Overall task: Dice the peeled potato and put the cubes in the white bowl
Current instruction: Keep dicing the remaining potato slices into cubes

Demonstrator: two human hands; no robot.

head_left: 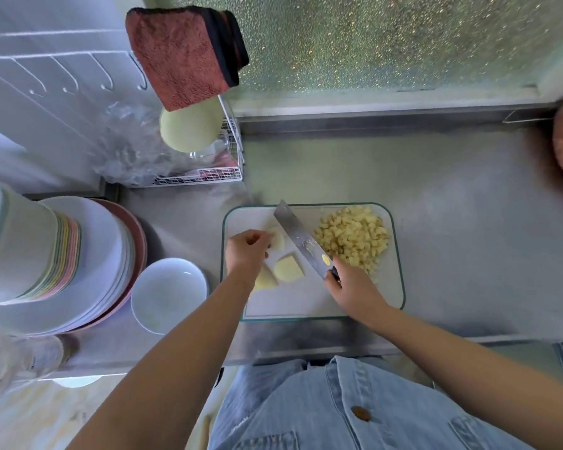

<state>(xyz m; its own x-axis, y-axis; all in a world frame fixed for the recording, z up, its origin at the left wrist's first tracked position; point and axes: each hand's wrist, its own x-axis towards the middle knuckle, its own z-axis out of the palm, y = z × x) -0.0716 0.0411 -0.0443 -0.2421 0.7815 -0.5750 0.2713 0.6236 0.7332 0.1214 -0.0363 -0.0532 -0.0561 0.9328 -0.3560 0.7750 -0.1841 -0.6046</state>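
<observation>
Potato chunks (288, 269) wait near me on board (355, 306) | white bowl (169, 295) by L side, looks empty, kept close for scooping | R hand (351, 287) grips knife (301, 238) handle | L hand (247, 248) pinches next chunk (278, 238) so it won't slip | cubes (351, 235) piled far side, out of blade's way

Cutting board (394, 287) on counter (468, 222); bowl (168, 293) left of board; cube pile (353, 240) on board's right.
</observation>
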